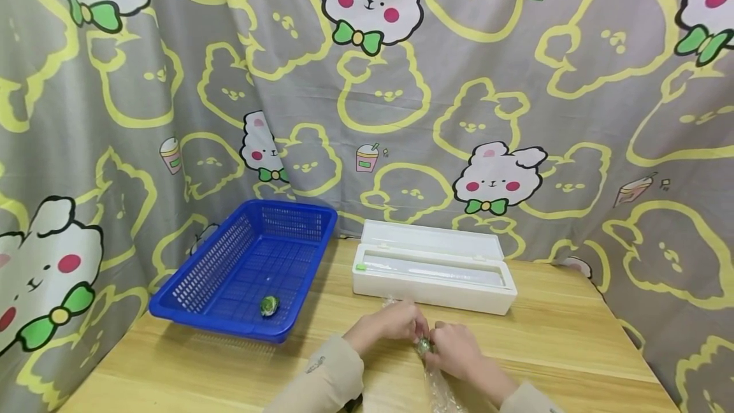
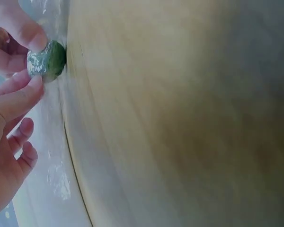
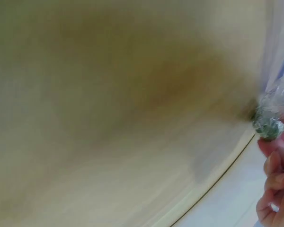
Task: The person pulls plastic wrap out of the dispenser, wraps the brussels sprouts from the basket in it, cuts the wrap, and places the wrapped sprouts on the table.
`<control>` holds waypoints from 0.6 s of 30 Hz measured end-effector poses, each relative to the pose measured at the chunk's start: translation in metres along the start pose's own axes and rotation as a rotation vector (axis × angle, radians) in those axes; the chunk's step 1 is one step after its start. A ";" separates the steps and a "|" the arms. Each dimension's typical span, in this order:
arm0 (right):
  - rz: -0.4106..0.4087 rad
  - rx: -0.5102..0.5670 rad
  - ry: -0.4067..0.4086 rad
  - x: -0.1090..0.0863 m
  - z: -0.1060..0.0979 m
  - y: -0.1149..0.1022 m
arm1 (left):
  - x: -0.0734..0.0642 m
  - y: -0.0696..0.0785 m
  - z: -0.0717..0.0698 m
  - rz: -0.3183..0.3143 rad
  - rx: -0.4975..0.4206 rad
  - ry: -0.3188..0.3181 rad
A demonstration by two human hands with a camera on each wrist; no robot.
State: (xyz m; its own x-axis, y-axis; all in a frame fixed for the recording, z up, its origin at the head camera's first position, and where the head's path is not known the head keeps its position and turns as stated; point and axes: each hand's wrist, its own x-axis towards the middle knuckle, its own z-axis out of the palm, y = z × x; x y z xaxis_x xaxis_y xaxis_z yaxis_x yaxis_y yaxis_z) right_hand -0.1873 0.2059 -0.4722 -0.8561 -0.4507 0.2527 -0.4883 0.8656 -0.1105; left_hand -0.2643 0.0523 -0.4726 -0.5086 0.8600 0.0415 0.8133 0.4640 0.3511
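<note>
A small rounded green item (image 1: 424, 345), partly covered in clear plastic film (image 1: 441, 392), is held low over the table between both hands. My left hand (image 1: 403, 321) pinches it from the left. On the other side, the fingers of my right hand (image 1: 456, 350) grip it and the film around it. In the left wrist view the green item (image 2: 48, 61) shows a dark, glossy skin, with fingertips pressed on it from above and below. Crinkled film bunches over the item (image 3: 268, 125) in the right wrist view.
Behind the hands stands a white film dispenser box (image 1: 436, 293), its lid (image 1: 430, 239) raised and a green slider (image 1: 360, 267) at its left end. A blue plastic basket (image 1: 229, 327) at left holds another green wrapped item (image 1: 269, 306). A patterned curtain (image 1: 321, 97) closes off the table's (image 1: 573, 336) back.
</note>
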 end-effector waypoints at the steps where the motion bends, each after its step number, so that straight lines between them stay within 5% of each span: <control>1: -0.004 -0.010 0.004 -0.001 0.000 -0.003 | -0.001 0.001 0.000 0.006 -0.001 -0.007; 13: 0.076 -0.092 0.038 -0.013 -0.001 -0.031 | -0.013 0.013 -0.004 0.023 0.028 -0.061; 18: 0.137 -0.079 0.035 -0.014 -0.001 -0.035 | -0.018 0.016 -0.005 0.015 0.089 -0.013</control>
State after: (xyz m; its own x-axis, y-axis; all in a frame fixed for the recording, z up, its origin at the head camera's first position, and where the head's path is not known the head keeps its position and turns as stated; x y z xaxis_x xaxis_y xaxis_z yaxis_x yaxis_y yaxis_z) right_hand -0.1580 0.1820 -0.4709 -0.9069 -0.3201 0.2741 -0.3510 0.9337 -0.0710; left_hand -0.2435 0.0437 -0.4624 -0.4933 0.8692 0.0339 0.8428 0.4679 0.2661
